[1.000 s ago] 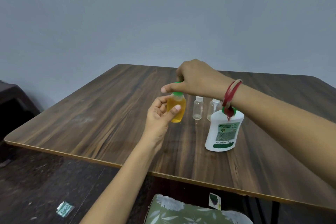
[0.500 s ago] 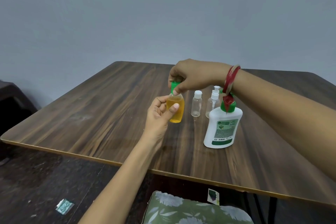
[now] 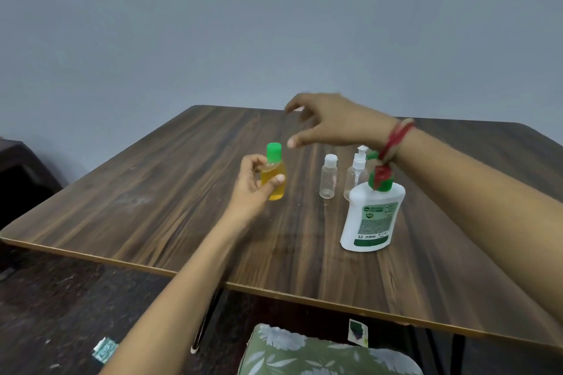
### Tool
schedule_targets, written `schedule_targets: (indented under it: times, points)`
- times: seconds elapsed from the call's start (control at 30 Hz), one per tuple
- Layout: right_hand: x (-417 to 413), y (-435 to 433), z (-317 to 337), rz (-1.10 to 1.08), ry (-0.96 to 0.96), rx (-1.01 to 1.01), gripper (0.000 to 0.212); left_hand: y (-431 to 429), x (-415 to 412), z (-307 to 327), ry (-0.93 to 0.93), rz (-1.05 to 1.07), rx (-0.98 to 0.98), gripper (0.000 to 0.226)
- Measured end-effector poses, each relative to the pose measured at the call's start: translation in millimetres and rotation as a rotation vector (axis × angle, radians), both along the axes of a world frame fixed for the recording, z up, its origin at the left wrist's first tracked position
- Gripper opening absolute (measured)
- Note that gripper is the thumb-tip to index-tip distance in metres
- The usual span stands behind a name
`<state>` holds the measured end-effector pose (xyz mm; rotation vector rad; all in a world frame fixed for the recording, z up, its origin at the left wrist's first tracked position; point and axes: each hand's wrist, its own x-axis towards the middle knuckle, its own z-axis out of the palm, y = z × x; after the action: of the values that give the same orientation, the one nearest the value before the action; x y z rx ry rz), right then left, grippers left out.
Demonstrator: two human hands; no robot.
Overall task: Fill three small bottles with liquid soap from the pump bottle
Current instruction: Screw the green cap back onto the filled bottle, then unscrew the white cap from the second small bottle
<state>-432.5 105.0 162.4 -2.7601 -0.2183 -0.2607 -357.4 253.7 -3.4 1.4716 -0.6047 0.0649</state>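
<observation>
- The left hand (image 3: 253, 184) gripped the capped, soap-filled small bottle (image 3: 274, 175) above the wooden table (image 3: 152, 192).
- The right hand (image 3: 330, 125) hovered open-fingered and empty.
- Two empty bottles (image 3: 328, 179) stood beside the pump bottle (image 3: 373, 216).

Two hands are in view: the left hand (image 3: 253, 181) and the right hand (image 3: 330, 125). Three small bottles: one orange-filled bottle with a green cap (image 3: 275, 173), one clear capped bottle (image 3: 328, 176), one clear spray bottle (image 3: 355, 173). One white pump bottle (image 3: 372, 216). One wooden table (image 3: 152, 192).
</observation>
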Motion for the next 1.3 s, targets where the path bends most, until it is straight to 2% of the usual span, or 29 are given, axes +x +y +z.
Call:
schedule_targets:
  times: [0.1,0.23,0.57,0.8,0.9,0.97,1.03,1.07,1.13,1.2,1.27,1.3]
  points:
    - [-25,-32,15,-0.042,-0.132,0.258,0.041,19,25,-13,0.02,0.006,0.087,0.036]
    - [-47,-73,11,-0.093,-0.165,0.48,0.021,30,47,-27,0.082,-0.048,0.162,0.037]
    - [-53,-105,-22,-0.176,-0.121,0.671,0.018,8,72,-28,0.144,-0.143,0.244,0.032]
    - [-59,-120,-46,-0.23,-0.059,0.757,0.015,4,76,-28,0.178,-0.086,0.322,0.033]
    - [-64,-125,-52,-0.24,-0.067,0.761,0.013,3,72,-25,0.194,-0.053,0.329,0.05]
    - [-69,-129,-59,-0.259,-0.105,0.721,0.015,12,68,-23,0.18,-0.004,0.322,0.076]
    - [-72,-135,-69,-0.288,-0.123,0.692,0.018,28,60,-15,0.071,0.108,0.402,0.1]
    - [-74,-138,-74,-0.298,-0.123,0.68,0.019,37,54,-8,-0.01,0.194,0.424,0.102]
    - [-78,-145,-85,-0.325,-0.115,0.674,0.018,51,34,10,-0.215,0.409,0.332,0.082]
    - [-81,-149,-96,-0.347,-0.117,0.701,0.015,52,1,30,-0.358,0.507,0.108,0.054]
    - [-83,-149,-107,-0.366,-0.147,0.713,0.012,34,-24,37,-0.371,0.387,-0.022,0.039]
    - [-84,-148,-111,-0.37,-0.166,0.7,0.011,19,-33,35,-0.309,0.277,-0.036,0.035]
